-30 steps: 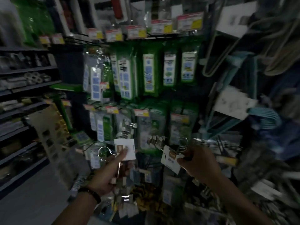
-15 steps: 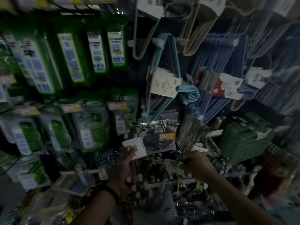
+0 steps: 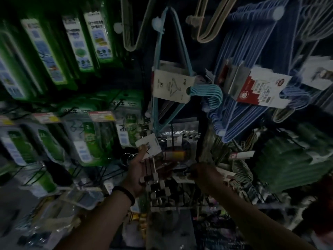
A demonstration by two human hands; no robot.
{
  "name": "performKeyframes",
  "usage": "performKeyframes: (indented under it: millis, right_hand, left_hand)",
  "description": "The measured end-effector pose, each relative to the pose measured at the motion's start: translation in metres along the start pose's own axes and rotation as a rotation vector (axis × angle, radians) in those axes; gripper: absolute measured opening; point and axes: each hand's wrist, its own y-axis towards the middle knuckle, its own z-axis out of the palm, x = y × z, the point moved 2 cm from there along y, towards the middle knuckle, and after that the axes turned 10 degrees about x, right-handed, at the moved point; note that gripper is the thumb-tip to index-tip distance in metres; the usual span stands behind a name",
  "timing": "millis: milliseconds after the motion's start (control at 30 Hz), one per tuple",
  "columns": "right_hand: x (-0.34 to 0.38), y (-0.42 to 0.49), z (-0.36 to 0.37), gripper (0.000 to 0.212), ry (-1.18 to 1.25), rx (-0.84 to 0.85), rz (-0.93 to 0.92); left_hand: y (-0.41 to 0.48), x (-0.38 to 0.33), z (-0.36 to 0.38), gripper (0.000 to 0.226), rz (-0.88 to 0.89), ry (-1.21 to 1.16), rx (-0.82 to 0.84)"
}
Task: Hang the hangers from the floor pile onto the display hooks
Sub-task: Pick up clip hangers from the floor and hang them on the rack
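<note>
My left hand grips a pack of wooden clip hangers by its top, thumb pressed on the white card label. The clips hang down below my palm. My right hand is curled round a second carded hanger pack just to the right, most of it hidden in the dim clutter. Both hands are held up against the display wall, below a teal hanger bundle hung on a hook.
Blue wire hangers with red-and-white cards hang at the upper right. Beige hangers hang above. Green packaged goods on pegs fill the left. Dark green hanger stacks sit at the right. The scene is dim and blurred.
The view has swung right, from the green packages to the hanger section. Both hands kept their packs and moved along the display to below the teal bundle.
</note>
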Motion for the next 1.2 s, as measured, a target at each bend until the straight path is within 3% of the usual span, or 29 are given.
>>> performKeyframes:
  millis: [167,467,567,700,833,900,1033,1200]
  right_hand:
    - [0.008,0.009,-0.001,0.030,-0.066,-0.127,-0.093]
    - [0.024,0.029,-0.010,0.023,-0.142,-0.351,-0.309]
    - [0.021,0.033,-0.013,0.024,-0.213,-0.428,-0.387]
    - [0.021,0.038,-0.008,0.024,-0.255,-0.452,-0.436]
    - [0.019,0.047,-0.013,0.024,-0.304,-0.417,-0.332]
    - [0.020,0.055,-0.022,0.015,-0.241,-0.290,-0.267]
    - [0.023,0.084,-0.038,0.024,-0.247,-0.129,-0.173]
    - [0.034,0.111,-0.053,0.024,-0.121,-0.152,-0.188]
  left_hand:
    - [-0.001,-0.019,0.001,0.076,-0.050,-0.075,0.173]
    - [-0.009,-0.029,0.013,0.088,-0.091,-0.112,0.077]
    - [-0.010,-0.033,0.013,0.087,-0.109,-0.081,0.096]
    - [-0.004,-0.039,0.007,0.102,-0.116,-0.081,0.145]
    - [-0.003,-0.038,0.008,0.104,-0.095,-0.103,0.163]
    - [-0.004,-0.038,0.007,0.105,-0.096,-0.113,0.177]
    - [-0.001,-0.041,0.005,0.100,-0.096,-0.072,0.139]
    - [0.000,-0.042,0.010,0.086,-0.062,0.032,0.076]
